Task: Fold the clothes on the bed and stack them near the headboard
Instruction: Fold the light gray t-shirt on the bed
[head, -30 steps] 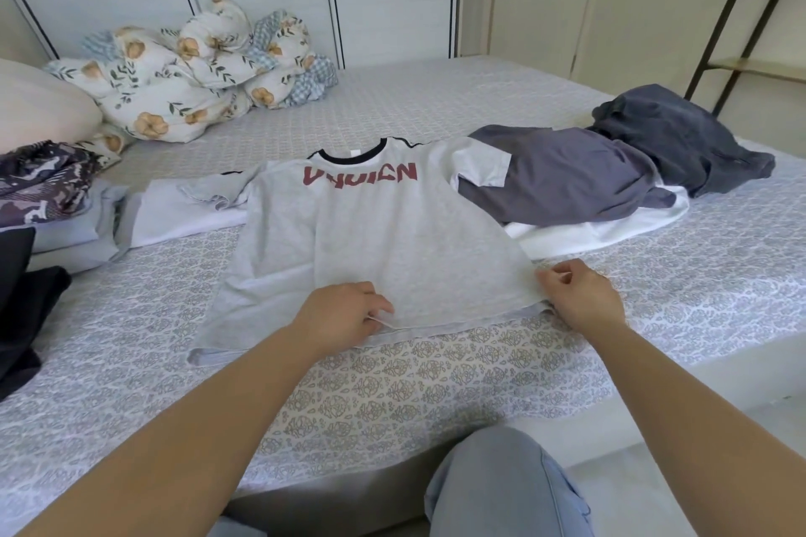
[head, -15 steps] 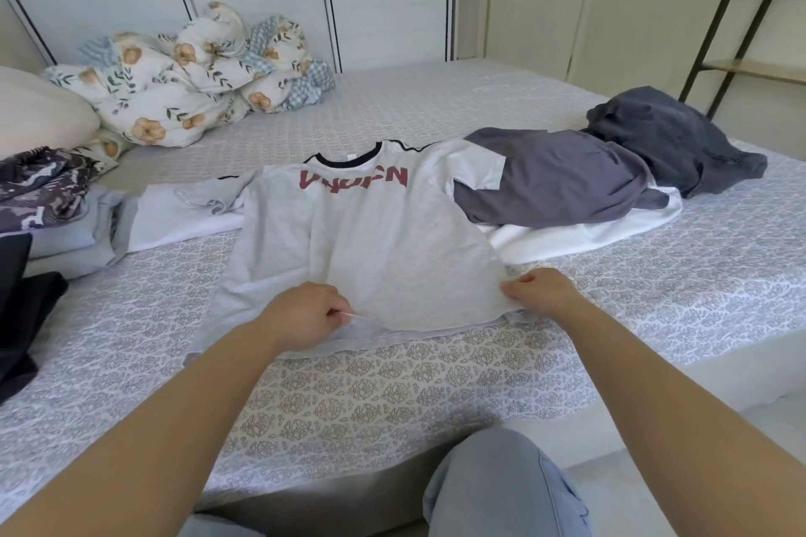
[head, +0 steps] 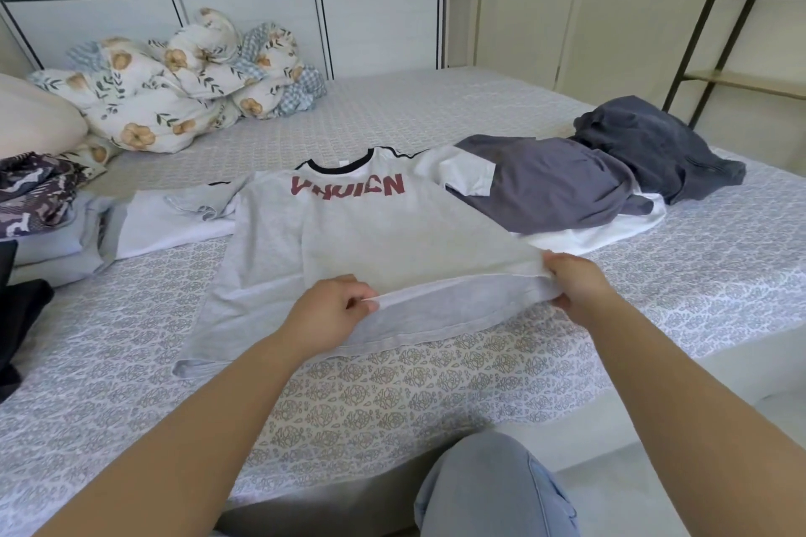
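Both hands lift the hem of a grey T-shirt spread on the bed.

The left hand (head: 325, 312) and right hand (head: 575, 286) each pinch the near edge of the grey T-shirt (head: 370, 240) at frame centre, raising the top layer. It lies on the patterned bed (head: 436, 384); dark grey clothes (head: 567, 183) are heaped at right, a floral quilt (head: 174, 100) at upper left.

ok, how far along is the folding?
Early. Some folded pieces sit at the left edge. In hand: both the left hand and right hand pinch the hem of the grey shirt, lifting it. Left: the dark clothes on the right, unfolded.
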